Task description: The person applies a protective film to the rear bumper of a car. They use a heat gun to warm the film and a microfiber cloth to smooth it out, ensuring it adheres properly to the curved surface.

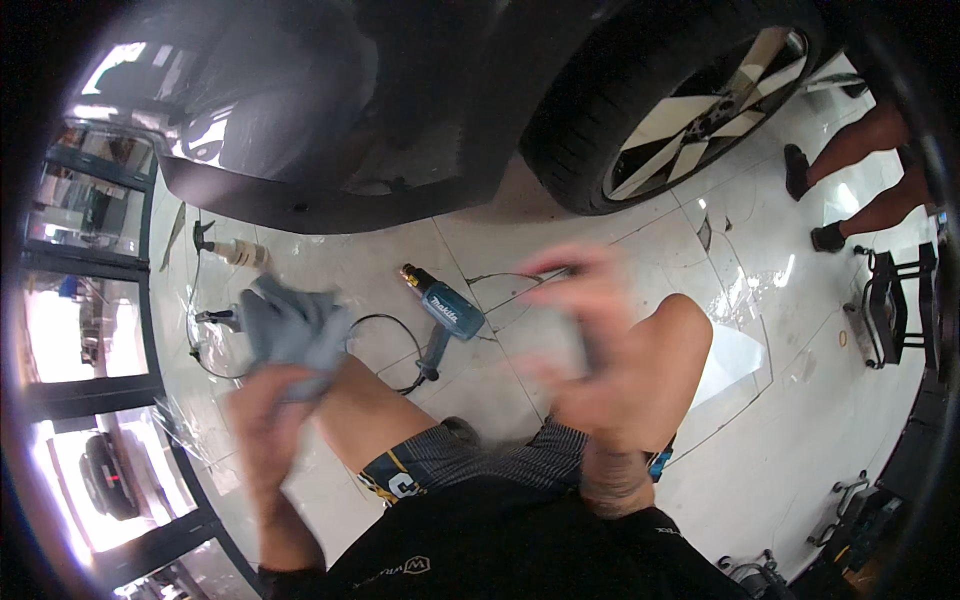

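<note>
In the head view, a bunched grey-blue fabric cloth (290, 325), left of the frame's centre, is held in the left hand (268, 402), its fingers closed around the lower edge. It should handle as light, soft and limp, best gripped by a gathered fold. The right hand (603, 375), right of centre, shows thumb and fingers well parted, though blur hides whether it holds anything.

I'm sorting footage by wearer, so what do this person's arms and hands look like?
The left hand and right hand are bare, with no gloves, though both are blurred. Black sleeves leave the forearms uncovered. Dark markings band the right one, perhaps a tattoo; the detail is unclear.
</note>
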The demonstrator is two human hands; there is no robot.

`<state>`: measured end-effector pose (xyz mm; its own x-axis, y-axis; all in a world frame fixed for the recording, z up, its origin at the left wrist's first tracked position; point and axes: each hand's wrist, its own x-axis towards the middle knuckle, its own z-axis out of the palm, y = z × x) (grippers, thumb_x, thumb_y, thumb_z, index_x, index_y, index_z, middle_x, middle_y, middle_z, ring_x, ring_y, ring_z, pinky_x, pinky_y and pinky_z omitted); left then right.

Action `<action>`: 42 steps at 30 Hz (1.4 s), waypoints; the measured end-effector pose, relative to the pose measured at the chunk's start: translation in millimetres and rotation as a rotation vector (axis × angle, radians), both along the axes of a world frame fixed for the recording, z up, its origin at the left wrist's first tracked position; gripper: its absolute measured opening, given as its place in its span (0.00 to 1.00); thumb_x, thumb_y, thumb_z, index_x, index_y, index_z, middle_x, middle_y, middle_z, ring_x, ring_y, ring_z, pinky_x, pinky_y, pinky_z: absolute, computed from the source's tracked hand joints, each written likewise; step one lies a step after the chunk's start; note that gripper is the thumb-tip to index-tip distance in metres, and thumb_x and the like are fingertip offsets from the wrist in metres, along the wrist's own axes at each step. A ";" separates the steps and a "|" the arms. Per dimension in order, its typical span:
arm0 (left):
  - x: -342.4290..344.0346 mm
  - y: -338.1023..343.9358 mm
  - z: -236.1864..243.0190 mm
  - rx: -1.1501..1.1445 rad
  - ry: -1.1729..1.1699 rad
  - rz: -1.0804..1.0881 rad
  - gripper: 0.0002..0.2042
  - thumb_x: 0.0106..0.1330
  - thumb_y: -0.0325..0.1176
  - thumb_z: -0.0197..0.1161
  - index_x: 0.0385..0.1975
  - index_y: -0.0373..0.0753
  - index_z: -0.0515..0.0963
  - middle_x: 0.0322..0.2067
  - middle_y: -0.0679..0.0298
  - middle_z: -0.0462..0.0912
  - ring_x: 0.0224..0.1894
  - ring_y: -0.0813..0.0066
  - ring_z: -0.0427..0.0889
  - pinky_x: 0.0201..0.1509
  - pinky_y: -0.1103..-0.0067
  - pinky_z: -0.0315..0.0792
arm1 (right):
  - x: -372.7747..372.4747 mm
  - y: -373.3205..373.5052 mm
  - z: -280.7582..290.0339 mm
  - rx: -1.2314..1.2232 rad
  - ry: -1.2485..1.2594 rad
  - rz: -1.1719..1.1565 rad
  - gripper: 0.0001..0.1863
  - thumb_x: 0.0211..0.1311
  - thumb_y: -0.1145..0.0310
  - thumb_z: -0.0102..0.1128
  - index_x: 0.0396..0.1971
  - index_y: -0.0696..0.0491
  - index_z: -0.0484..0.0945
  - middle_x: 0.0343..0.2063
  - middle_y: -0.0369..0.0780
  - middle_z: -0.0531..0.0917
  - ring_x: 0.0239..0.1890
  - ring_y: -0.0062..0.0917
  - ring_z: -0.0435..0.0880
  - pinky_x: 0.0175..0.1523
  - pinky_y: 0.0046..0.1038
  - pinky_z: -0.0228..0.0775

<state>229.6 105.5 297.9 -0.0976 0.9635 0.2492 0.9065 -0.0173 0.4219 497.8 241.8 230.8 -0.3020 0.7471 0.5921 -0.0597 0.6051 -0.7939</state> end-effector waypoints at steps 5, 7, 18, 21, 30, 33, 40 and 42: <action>61.4 49.2 -1.6 -0.098 -0.167 -0.221 0.08 0.48 0.25 0.63 0.29 0.36 0.79 0.20 0.59 0.77 0.21 0.62 0.75 0.24 0.78 0.67 | -59.6 -30.5 -38.5 -0.094 -0.253 0.200 0.19 0.37 0.74 0.66 0.36 0.51 0.76 0.46 0.46 0.68 0.48 0.43 0.70 0.50 0.35 0.65; 65.1 52.1 0.3 -0.186 -0.196 -0.202 0.07 0.46 0.25 0.64 0.27 0.34 0.78 0.21 0.59 0.76 0.24 0.59 0.74 0.29 0.75 0.67 | -46.0 -25.1 -57.9 -0.097 -0.299 0.176 0.18 0.35 0.76 0.65 0.33 0.52 0.75 0.47 0.47 0.69 0.49 0.43 0.70 0.50 0.36 0.65; 18.8 85.1 -55.6 -0.722 -0.587 -0.664 0.04 0.51 0.25 0.61 0.24 0.32 0.76 0.21 0.55 0.72 0.32 0.54 0.72 0.41 0.71 0.66 | -26.6 49.1 15.0 0.213 -0.404 -0.157 0.18 0.41 0.75 0.63 0.37 0.52 0.74 0.45 0.43 0.72 0.46 0.40 0.73 0.48 0.32 0.69; 75.7 94.6 -156.0 -0.340 -0.758 -0.153 0.04 0.51 0.25 0.61 0.25 0.32 0.75 0.21 0.55 0.72 0.32 0.54 0.73 0.41 0.71 0.66 | -13.8 72.0 29.8 0.131 -0.333 -0.334 0.17 0.48 0.77 0.59 0.42 0.53 0.74 0.40 0.42 0.77 0.44 0.36 0.78 0.46 0.30 0.72; 123.2 76.6 -101.5 0.258 -0.614 -0.037 0.06 0.54 0.27 0.61 0.27 0.32 0.74 0.21 0.55 0.72 0.31 0.55 0.73 0.40 0.72 0.67 | 40.1 -28.7 -45.2 -0.680 0.216 0.030 0.10 0.56 0.71 0.59 0.37 0.58 0.79 0.30 0.38 0.80 0.29 0.16 0.79 0.31 0.21 0.72; 142.8 98.7 -51.8 0.369 -0.242 -0.181 0.06 0.55 0.27 0.61 0.28 0.32 0.74 0.21 0.55 0.72 0.31 0.55 0.74 0.40 0.72 0.68 | -14.8 -36.5 -58.8 -0.965 0.538 0.240 0.10 0.56 0.69 0.59 0.36 0.59 0.79 0.30 0.40 0.80 0.29 0.19 0.79 0.33 0.23 0.72; 127.0 96.2 -83.3 -0.058 0.088 -0.279 0.11 0.58 0.34 0.62 0.27 0.33 0.70 0.24 0.49 0.75 0.28 0.49 0.76 0.29 0.66 0.68 | -60.9 -56.4 -75.1 -0.976 0.531 0.252 0.14 0.53 0.66 0.61 0.37 0.60 0.77 0.30 0.44 0.80 0.32 0.30 0.79 0.36 0.28 0.73; 110.0 101.7 -100.3 -0.109 0.090 -0.327 0.14 0.58 0.37 0.62 0.26 0.33 0.68 0.24 0.48 0.75 0.29 0.45 0.75 0.29 0.62 0.68 | -55.1 -59.8 -84.1 -0.950 0.381 0.231 0.16 0.52 0.65 0.61 0.37 0.60 0.76 0.30 0.45 0.80 0.32 0.33 0.79 0.37 0.30 0.73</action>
